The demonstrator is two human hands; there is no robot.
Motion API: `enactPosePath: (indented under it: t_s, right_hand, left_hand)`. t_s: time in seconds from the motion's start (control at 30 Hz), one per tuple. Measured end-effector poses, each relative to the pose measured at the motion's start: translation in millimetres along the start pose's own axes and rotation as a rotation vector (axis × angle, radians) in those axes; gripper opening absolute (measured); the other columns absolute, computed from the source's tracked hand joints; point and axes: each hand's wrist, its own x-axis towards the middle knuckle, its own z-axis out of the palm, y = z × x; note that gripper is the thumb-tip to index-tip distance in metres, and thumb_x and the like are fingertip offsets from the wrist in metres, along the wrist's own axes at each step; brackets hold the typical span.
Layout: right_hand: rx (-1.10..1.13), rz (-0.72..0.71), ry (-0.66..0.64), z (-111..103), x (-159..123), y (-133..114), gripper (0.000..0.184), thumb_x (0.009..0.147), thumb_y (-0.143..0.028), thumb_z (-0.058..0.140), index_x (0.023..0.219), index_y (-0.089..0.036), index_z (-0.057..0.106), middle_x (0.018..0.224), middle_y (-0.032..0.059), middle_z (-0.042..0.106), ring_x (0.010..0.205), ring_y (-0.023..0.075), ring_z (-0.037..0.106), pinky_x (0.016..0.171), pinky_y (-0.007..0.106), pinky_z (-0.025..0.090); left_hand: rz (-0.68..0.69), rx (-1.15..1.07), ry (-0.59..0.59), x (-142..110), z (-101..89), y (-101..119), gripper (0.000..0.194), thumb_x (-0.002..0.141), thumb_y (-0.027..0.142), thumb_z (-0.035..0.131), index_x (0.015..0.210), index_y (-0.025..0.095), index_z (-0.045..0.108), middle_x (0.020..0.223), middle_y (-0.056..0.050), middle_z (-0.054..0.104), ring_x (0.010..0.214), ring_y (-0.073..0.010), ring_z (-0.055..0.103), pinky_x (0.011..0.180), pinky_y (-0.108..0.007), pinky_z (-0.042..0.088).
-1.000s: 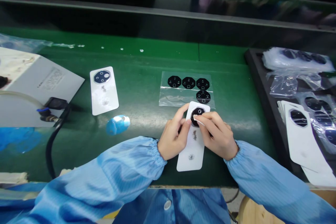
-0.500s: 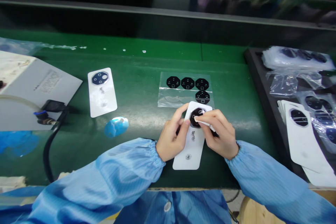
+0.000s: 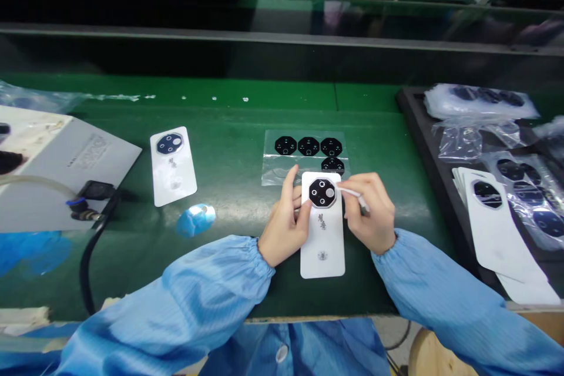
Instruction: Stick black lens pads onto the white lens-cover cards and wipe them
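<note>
White phone back panel [image 3: 328,244], lower centre of frame: black octagonal camera decal [image 3: 322,192] looks seated. Left hand [image 3: 285,224] grips panel's left edge; right hand [image 3: 372,211] pinches white stick [image 3: 351,191]. Four similar decals [image 3: 308,146] still on clear sheet [image 3: 275,173], mid-frame.

Head view — faces forward, down — close over green bench [image 3: 233,176].

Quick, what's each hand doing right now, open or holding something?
Left hand: holding the white panel by its left edge.
Right hand: closed, pinching a thin white stick.
</note>
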Motion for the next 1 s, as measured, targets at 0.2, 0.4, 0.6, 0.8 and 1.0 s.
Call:
enactPosePath:
  t_s: [0.2,0.4,0.6,0.8,1.0]
  right_hand:
    - [0.042,0.356,0.11,-8,14,32,0.012,0.095,-0.026,0.048,0.106,-0.023,0.053,0.081,0.0002,0.059,0.059,0.0134,0.055,0.056,0.029,0.046]
    - [-0.139,0.347,-0.063,-15,23,57,0.029,0.093,-0.027,0.041,0.121,-0.023,0.048,0.092,0.0058,0.06,0.079,0.0221,0.057,0.073,0.038,0.046]
    - [-0.133,0.206,-0.234,-15,29,72,0.045,0.081,-0.016,0.046,0.126,-0.02,0.048,0.089,0.0064,0.056,0.089,0.0258,0.052,0.086,0.043,0.042]
    - [-0.165,0.131,-0.381,-20,30,76,0.053,0.076,-0.012,0.051,0.128,-0.019,0.049,0.089,0.0066,0.054,0.092,0.0272,0.046,0.088,0.045,0.04]
    - [-0.19,0.109,-0.452,-21,31,78,0.06,0.076,-0.013,0.055,0.135,-0.024,0.045,0.093,0.0071,0.053,0.094,0.0282,0.043,0.089,0.046,0.039]
  left_hand:
    - [0.288,0.588,0.0,-3,3.2,-3,0.063,0.094,0.017,0.04,0.15,0.019,0.01,0.151,-0.016,0.028,0.141,-0.0281,0.026,0.113,-0.048,0.031]
    - [0.364,0.746,0.043,3,-0.7,4,0.05,0.092,0.017,0.045,0.141,0.016,0.032,0.151,-0.016,0.026,0.14,-0.0272,0.025,0.114,-0.047,0.028]
    - [0.276,0.897,0.042,60,-1.0,14,0.023,0.091,0.032,0.056,0.107,0.016,0.054,0.109,-0.009,0.055,0.106,-0.0203,0.057,0.095,-0.033,0.047]
    - [0.132,1.059,0.023,92,9.3,27,0.04,0.076,0.05,0.071,0.092,0.016,0.055,0.1,-0.008,0.058,0.096,-0.0259,0.06,0.074,-0.034,0.05]
    - [0.006,1.159,-0.063,98,13.8,42,0.045,0.073,0.052,0.072,0.095,0.015,0.057,0.104,-0.01,0.06,0.093,-0.0273,0.062,0.073,-0.034,0.049]
